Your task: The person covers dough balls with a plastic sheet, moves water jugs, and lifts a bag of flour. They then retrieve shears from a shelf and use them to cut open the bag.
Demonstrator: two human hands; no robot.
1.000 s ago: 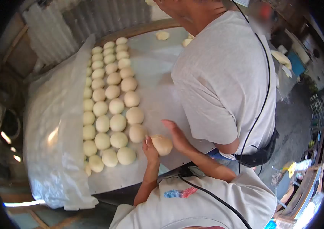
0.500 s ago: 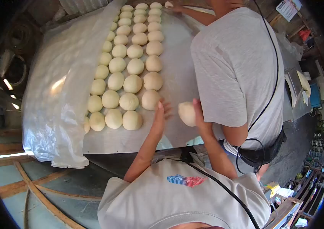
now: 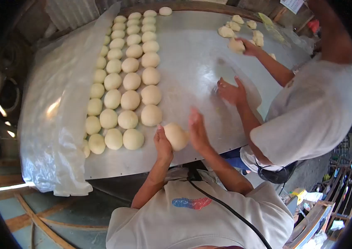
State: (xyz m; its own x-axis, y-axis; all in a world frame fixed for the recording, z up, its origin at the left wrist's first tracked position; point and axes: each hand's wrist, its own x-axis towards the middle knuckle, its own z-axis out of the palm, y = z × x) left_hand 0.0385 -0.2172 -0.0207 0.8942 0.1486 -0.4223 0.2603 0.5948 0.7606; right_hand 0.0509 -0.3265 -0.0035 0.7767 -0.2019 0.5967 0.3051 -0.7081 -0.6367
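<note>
A smooth round dough ball [image 3: 176, 136] is at the front of the metal table [image 3: 192, 74]. My left hand [image 3: 163, 142] holds it from its left side, with the thumb on top. My right hand [image 3: 198, 129] is just right of the ball, its fingers apart and slightly blurred. To the left, several dough balls [image 3: 131, 100] stand in long rows; the nearest in the right-hand row [image 3: 151, 115] lies just beyond my left hand.
Clear plastic sheeting [image 3: 55, 91] covers the table's left part. At the right a co-worker [image 3: 309, 112] leans over the table, one hand on a rough dough piece [image 3: 236, 45]. More dough pieces [image 3: 226, 32] lie at the back right.
The dough ball has passed from beside my right hand to my left hand. The co-worker has moved right and now reaches toward the rough dough pieces. One more ball shows at the back of the rows.
</note>
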